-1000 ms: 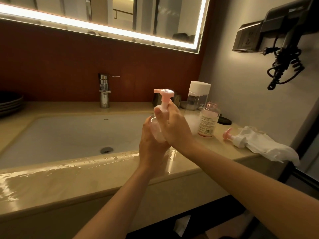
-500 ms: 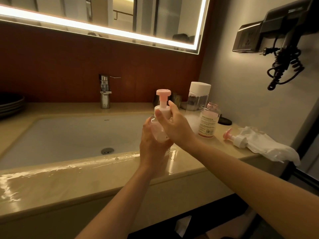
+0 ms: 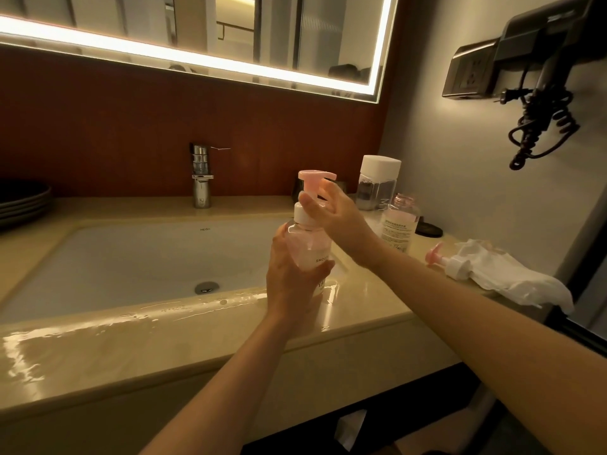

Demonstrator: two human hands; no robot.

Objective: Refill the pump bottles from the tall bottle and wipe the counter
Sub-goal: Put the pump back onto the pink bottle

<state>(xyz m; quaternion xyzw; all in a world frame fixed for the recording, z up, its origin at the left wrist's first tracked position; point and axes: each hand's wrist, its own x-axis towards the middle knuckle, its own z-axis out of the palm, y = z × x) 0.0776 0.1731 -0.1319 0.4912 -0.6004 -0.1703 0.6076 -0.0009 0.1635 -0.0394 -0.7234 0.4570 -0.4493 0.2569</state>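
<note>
At the sink's front edge, right of the basin [image 3: 131, 257]: pump bottle [image 3: 308, 247] held upright just above the wet, shiny table [image 3: 197, 333].
- Left hand [image 3: 289, 274]: grip wrapped round the bottle's lower body, thumb across the front label.
- Right hand [image 3: 335, 211]: grip on the pink pump head [image 3: 315, 177], thumb in front of the stem just above the white collar, fingers curved behind it.
- Bottle clear, pinkish contents; pump seated in the neck.

Back right, near the wall:
- Tall bottle [image 3: 377, 183] with white cap, upright.
- Second small bottle [image 3: 399, 224] just in front of it, neck open, labelled, upright.
- Dark round disc [image 3: 428, 229] lying flat just beside that bottle.

Right end of table:
- Loose pump [image 3: 448, 262] on its side, pink head pointing left, touching a crumpled white cloth [image 3: 512, 277] that hangs over the edge.

Also noted: chrome tap [image 3: 201, 178] behind the basin, stacked dark plates [image 3: 23, 205] far left, lit mirror [image 3: 230, 37] above, hair dryer [image 3: 542, 77] with coiled cord on the right wall.
</note>
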